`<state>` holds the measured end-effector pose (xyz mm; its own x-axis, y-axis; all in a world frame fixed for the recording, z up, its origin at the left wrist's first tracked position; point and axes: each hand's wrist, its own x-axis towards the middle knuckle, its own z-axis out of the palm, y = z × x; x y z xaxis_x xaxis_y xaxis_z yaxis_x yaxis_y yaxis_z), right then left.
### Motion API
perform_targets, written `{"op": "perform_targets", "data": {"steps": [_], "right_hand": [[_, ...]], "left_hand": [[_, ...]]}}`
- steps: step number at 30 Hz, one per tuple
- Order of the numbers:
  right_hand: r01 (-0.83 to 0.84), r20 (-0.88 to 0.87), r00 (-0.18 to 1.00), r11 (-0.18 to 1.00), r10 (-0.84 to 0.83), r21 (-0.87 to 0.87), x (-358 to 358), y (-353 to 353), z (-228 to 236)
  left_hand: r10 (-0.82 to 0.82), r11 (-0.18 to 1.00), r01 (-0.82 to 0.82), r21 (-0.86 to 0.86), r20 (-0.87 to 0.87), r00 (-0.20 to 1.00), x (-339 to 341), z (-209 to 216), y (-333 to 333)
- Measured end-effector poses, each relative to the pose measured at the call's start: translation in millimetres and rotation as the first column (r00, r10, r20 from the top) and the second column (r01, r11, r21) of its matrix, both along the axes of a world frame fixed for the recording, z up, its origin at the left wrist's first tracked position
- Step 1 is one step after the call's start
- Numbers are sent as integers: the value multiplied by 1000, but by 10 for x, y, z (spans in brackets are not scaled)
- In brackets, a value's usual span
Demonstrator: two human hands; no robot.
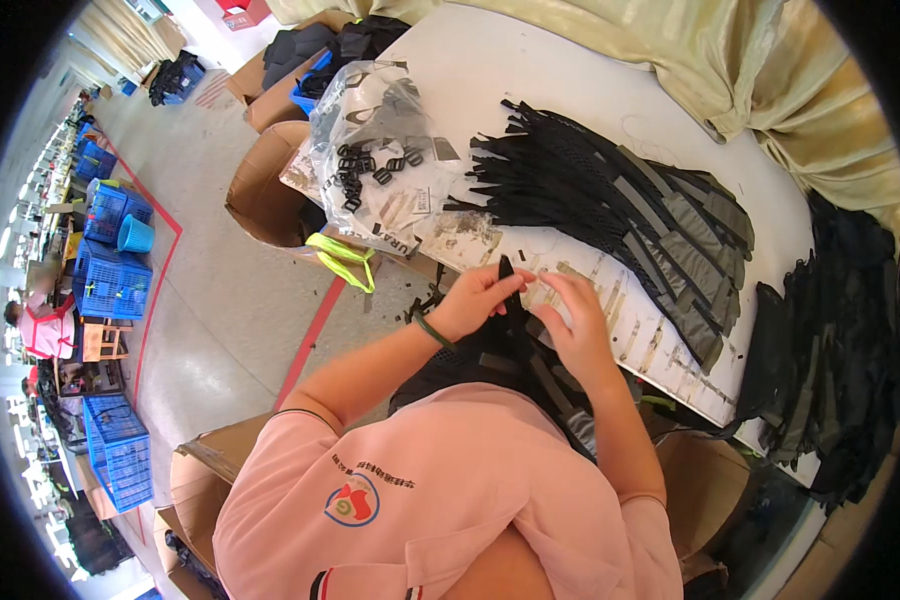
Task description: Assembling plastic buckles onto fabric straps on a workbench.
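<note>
My left hand (pixel 478 302) is closed on a black strap (pixel 511 300), pinching it near its upper end at the table's near edge. The rest of the black fabric piece (pixel 500 365) hangs down over my lap. Close beside it, my right hand (pixel 576 322) has thumb and forefinger apart, the forefinger's tip by the left fingertips. No held thing shows in it. Black plastic buckles (pixel 365 165) lie loose on a clear plastic bag (pixel 405 120) beyond my left hand. Farther right, a fanned pile of black and grey strap pieces (pixel 620 215) covers part of the table.
The white table (pixel 440 50) has worn tape patches along its near edge. More black pieces (pixel 830 330) hang at the right. Cardboard boxes (pixel 270 185) stand left of the table, with a neon-yellow strap (pixel 342 260) nearby. Blue crates (pixel 115 280) line the floor farther left, near another person (pixel 45 325).
</note>
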<state>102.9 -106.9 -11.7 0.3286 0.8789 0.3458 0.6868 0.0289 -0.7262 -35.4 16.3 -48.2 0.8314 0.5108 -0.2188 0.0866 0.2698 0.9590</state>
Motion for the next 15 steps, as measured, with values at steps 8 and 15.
{"op": "perform_targets", "data": {"steps": [8,15], "right_hand": [[-86,-697,715,996,47,-21,-351,280,-251],[-170,-901,433,984,34,-44,-433,302,-203]], "left_hand": [[-26,804,219,553,-334,942,-458,201,769],[600,409,294,864,-497,627,-655,-143,2240]]}}
